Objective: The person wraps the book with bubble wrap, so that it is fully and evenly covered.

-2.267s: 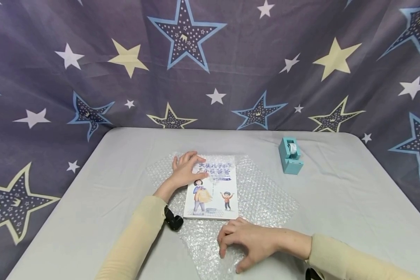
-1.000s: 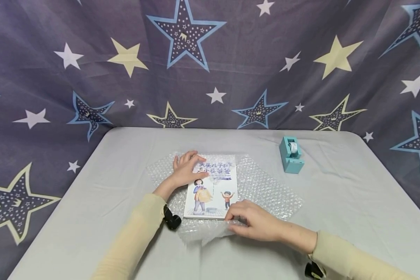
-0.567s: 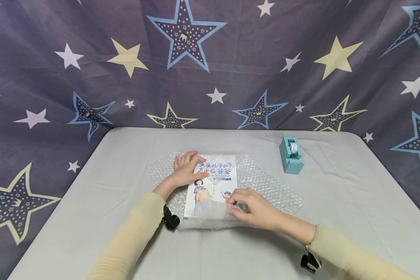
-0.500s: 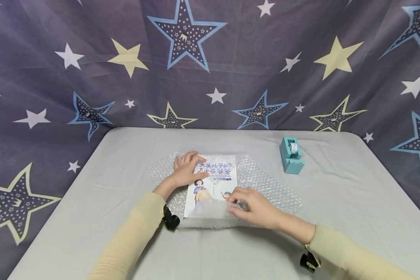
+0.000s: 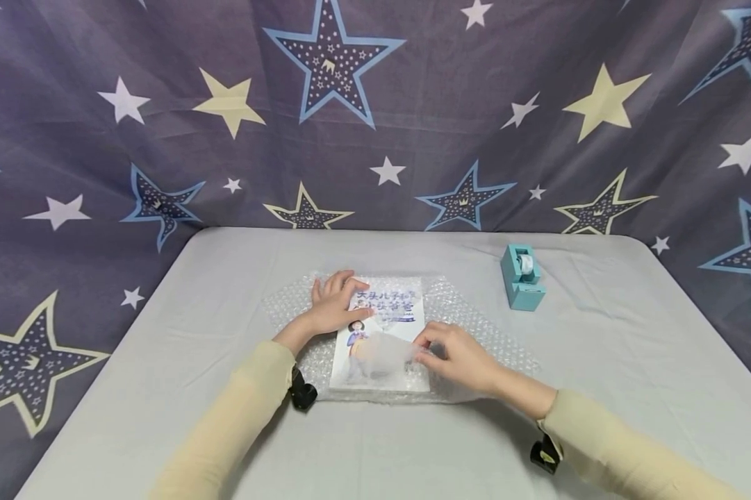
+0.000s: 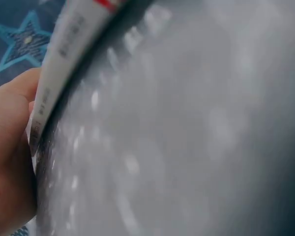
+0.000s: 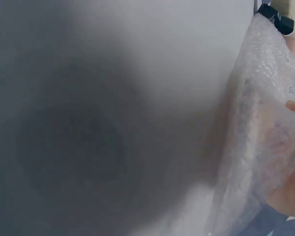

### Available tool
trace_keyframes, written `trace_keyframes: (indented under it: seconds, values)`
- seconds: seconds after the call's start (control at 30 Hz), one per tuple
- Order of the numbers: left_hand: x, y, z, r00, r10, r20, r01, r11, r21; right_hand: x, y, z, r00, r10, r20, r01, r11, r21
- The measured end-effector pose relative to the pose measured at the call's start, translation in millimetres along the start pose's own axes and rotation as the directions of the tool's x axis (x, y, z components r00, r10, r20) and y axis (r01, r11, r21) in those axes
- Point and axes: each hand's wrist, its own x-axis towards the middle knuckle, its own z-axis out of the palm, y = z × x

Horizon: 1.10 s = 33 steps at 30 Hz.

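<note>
A white paperback book (image 5: 384,316) with a cartoon cover lies on a sheet of bubble wrap (image 5: 484,347). My left hand (image 5: 336,305) rests on the book's upper left part, fingertips and thumb on the cover. With thumb and fingers, my right hand (image 5: 459,357) pinches the near flap of the wrap, which is folded up over the lower part of the cover. In the left wrist view the book's spine (image 6: 64,54) stands out beside the hand. The right wrist view shows the wrap's folded edge (image 7: 250,137); the hand there is partly behind the film.
A teal tape dispenser (image 5: 522,278) with a roll in it stands at the back right of the grey-covered table (image 5: 225,278). A star-patterned curtain (image 5: 413,104) hangs behind the table. A small black camera sits on each wrist.
My right hand took the wrap's near edge and has drawn it away from me, up over the book's lower part. My left hand has stayed on the book.
</note>
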Motion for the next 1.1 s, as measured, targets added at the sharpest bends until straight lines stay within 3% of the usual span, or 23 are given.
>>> trace_keyframes:
  seconds: [0.2,0.37,1.1]
  values:
    - [-2.6,0.6,-1.9,0.999,-0.004,0.053,0.004,1.0,-0.003,4.3,8,1,0.992,0.128,0.01,-0.128,0.989,0.073]
    - [-1.6,1.0,-2.0,0.999,-0.006,0.048,0.006,1.0,0.003,9.3,12,0,0.983,0.181,0.016,-0.182,0.976,0.118]
    - [-4.7,4.5,-1.8,1.0,0.008,0.022,-0.007,1.0,-0.01,22.4,21,3,0.979,0.202,0.013,-0.203,0.978,0.048]
